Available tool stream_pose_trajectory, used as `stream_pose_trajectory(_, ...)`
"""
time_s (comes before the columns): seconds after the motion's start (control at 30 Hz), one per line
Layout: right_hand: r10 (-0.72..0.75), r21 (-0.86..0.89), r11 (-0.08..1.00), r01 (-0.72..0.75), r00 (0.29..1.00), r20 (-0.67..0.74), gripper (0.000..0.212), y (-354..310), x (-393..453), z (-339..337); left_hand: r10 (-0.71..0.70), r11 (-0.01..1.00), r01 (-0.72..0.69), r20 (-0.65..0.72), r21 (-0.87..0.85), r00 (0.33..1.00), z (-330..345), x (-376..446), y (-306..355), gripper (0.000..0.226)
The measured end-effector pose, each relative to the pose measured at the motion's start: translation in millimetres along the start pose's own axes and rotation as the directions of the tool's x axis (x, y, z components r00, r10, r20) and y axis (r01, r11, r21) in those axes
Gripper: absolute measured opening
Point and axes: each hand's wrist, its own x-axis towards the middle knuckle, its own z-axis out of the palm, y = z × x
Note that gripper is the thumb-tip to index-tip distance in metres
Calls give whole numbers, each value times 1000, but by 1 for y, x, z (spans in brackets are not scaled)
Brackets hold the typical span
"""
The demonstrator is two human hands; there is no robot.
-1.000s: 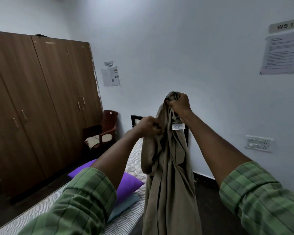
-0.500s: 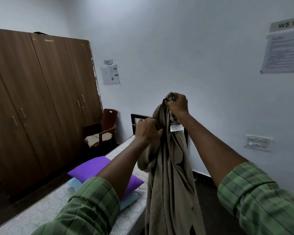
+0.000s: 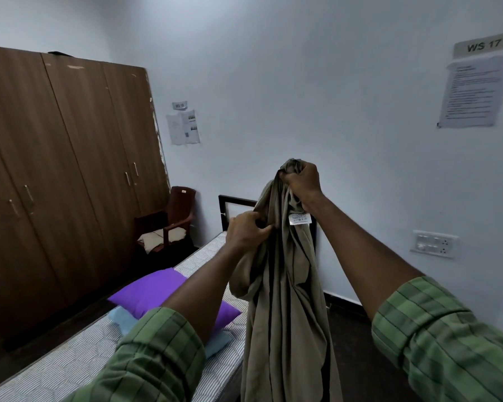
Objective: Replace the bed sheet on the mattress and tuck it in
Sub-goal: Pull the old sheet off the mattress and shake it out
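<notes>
A beige bed sheet (image 3: 282,303) hangs bunched in front of me, with a white care label near its top. My right hand (image 3: 301,181) grips the gathered top of the sheet, held high. Lower and to the left, my left hand (image 3: 246,230) pinches a fold of the same sheet. The bare striped mattress (image 3: 79,364) lies below and to the left, its near part hidden by my left sleeve.
A purple pillow (image 3: 157,291) lies on a light blue pillow (image 3: 122,317) on the mattress. A brown chair (image 3: 169,221) stands beside the wooden wardrobe (image 3: 55,169). A dark headboard (image 3: 233,210) meets the white wall, which carries a switch panel (image 3: 433,243).
My left hand has slid lower and further left along the sheet. The view has shifted, showing more of the mattress and pillows. My right hand keeps its grip.
</notes>
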Motion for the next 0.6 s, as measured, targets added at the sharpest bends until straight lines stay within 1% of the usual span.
stream_pose_trajectory(0.07, 11, -10, 1000, -11, 999, -38, 18, 1, 1, 1, 110, 991, -109, -3, 77, 994, 1, -5, 0, 30)
stream_pose_trajectory(0.1, 13, -15, 1000, -14, 999, -53, 14, 1, 2, 2, 135, 988, -137, 27, 67, 990, 1, -7, 1, 28)
stream_pose_trajectory(0.17, 20, -27, 999, -21, 998, -57, 12, 1, 4, 5, 122, 993, -120, 143, -22, 982, 1, -9, 3, 30)
stream_pose_trajectory(0.2, 16, -43, 999, -18, 999, -51, 11, 1, 3, 5, 92, 995, -85, 133, -55, 987, 1, -8, 3, 32)
stream_pose_trajectory(0.23, 0, -75, 997, -4, 999, -50, 11, 2, 3, 4, 20, 996, -15, 58, -91, 998, 0, -5, 0, 34)
stream_pose_trajectory(0.27, -25, -128, 992, 18, 998, -56, 11, 4, 5, 1, -100, 984, 90, -59, -154, 993, -3, -2, -4, 34)
stream_pose_trajectory(0.3, -52, -189, 981, 41, 997, -53, 15, 7, 7, -3, -230, 953, 182, -187, -242, 955, -9, 1, -10, 35)
stream_pose_trajectory(0.33, -78, -249, 966, 68, 996, -31, 21, 10, 10, -7, -332, 913, 235, -274, -333, 903, -14, 3, -16, 34)
stream_pose_trajectory(0.37, -93, -304, 948, 92, 996, 10, 31, 12, 11, -10, -359, 890, 229, -296, -395, 885, -18, 4, -22, 35)
stream_pose_trajectory(0.4, -90, -353, 930, 105, 994, 58, 43, 13, 12, -13, -309, 888, 186, -246, -421, 919, -19, 6, -25, 38)
stream_pose_trajectory(0.43, -70, -387, 917, 97, 994, 83, 55, 14, 12, -15, -225, 884, 144, -135, -446, 965, -19, 7, -23, 42)
stream_pose_trajectory(0.47, -46, -411, 908, 75, 996, 79, 60, 15, 11, -15, -165, 874, 144, -4, -463, 986, -19, 6, -18, 47)
stream_pose_trajectory(0.5, -22, -433, 900, 45, 998, 59, 56, 17, 11, -15, -136, 865, 160, 84, -475, 987, -18, 5, -16, 50)
stream_pose_trajectory(0.53, 5, -437, 899, 12, 999, 38, 46, 19, 11, -16, -136, 865, 169, 104, -473, 985, -17, 7, -16, 49)
stream_pose_trajectory(0.57, 34, -428, 904, -21, 999, 22, 33, 21, 11, -15, -161, 855, 174, 69, -488, 985, -17, 9, -19, 47)
stream_pose_trajectory(0.6, 56, -415, 909, -39, 998, 30, 21, 24, 10, -17, -201, 850, 176, 3, -497, 980, -18, 11, -22, 43)
